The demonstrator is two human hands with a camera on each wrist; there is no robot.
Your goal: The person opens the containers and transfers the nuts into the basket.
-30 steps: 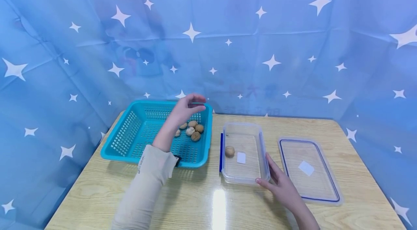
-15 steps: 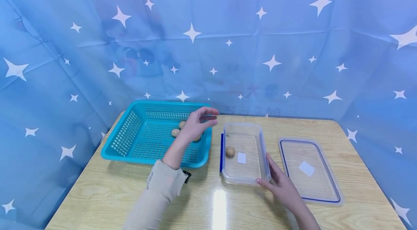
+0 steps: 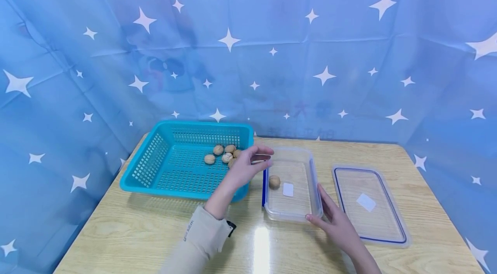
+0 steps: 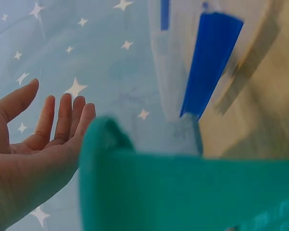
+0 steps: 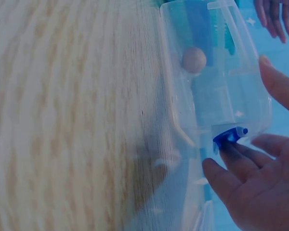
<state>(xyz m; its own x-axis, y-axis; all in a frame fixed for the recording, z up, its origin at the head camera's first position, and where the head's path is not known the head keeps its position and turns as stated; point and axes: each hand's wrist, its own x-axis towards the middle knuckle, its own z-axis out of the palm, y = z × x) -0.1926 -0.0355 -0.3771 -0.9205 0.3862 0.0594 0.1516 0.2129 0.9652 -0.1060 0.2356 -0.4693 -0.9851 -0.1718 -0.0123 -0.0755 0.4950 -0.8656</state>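
Note:
My left hand (image 3: 248, 168) is above the gap between a turquoise basket (image 3: 155, 191) and a clear plastic box (image 3: 303, 170). Its fingers extend loosely over the box's left rim. In the left wrist view the palm and relaxed fingers (image 4: 63, 120) show nothing in them. Several walnuts (image 3: 209, 159) lie in the right part of the basket, some partly covered by the left hand. One walnut (image 3: 274, 182) sits inside the box near its blue left latch (image 3: 264, 192). My right hand (image 3: 337, 224) rests against the box's near right corner, fairly straight fingers along the right side, thumb at the front.
A clear lid (image 3: 382, 218) with a blue seal lies right of the box on the wooden table (image 3: 128, 235). White labels show on lid and box. Behind the table's far edge hangs a blue curtain (image 3: 272, 71) with white stars.
My left hand has moved from above the basket rightward and nearer, to the box's left rim, uncovering some of the walnuts. The right hand and box stay in place.

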